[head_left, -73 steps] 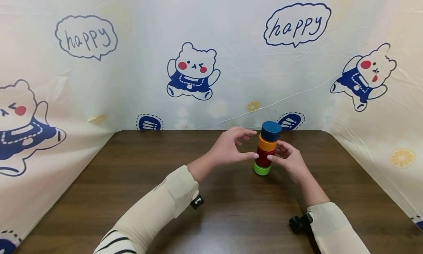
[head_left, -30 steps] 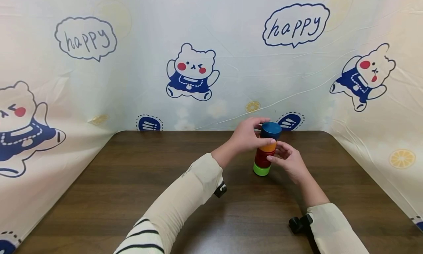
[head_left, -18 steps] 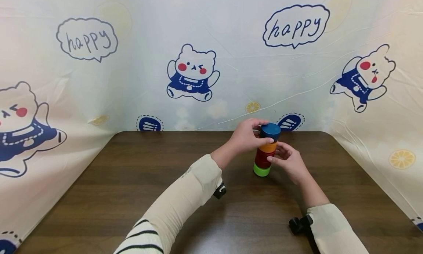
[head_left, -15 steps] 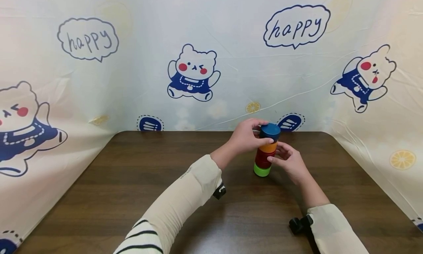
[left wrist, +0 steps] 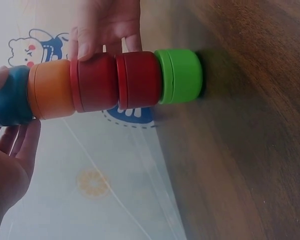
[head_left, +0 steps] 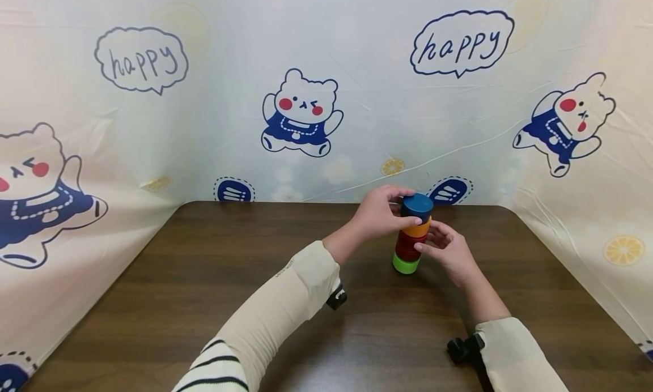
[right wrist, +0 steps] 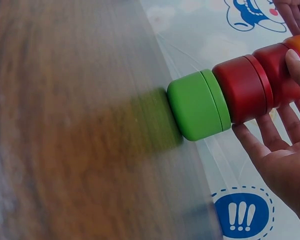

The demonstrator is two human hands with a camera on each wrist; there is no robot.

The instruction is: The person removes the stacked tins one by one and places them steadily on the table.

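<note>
A column of small round jars stands on the table. Its base is a green jar, then come a lower red jar and an upper red jar, an orange jar, and a blue jar on top. My left hand grips the blue jar, thumb in front and fingers behind. From the right, my right hand holds the upper red jar, its thumb on the near side. Its fingers reach behind the red jars, partly hidden in the head view. The column leans slightly to the right.
The dark wooden table ends just behind the column. A printed curtain with bears hangs around its back and sides. Black wrist cameras sit on both cream sleeves.
My left hand has come in from the left and taken hold of the blue jar. That jar has shifted slightly left over the orange one. The right hand has stayed in place.
</note>
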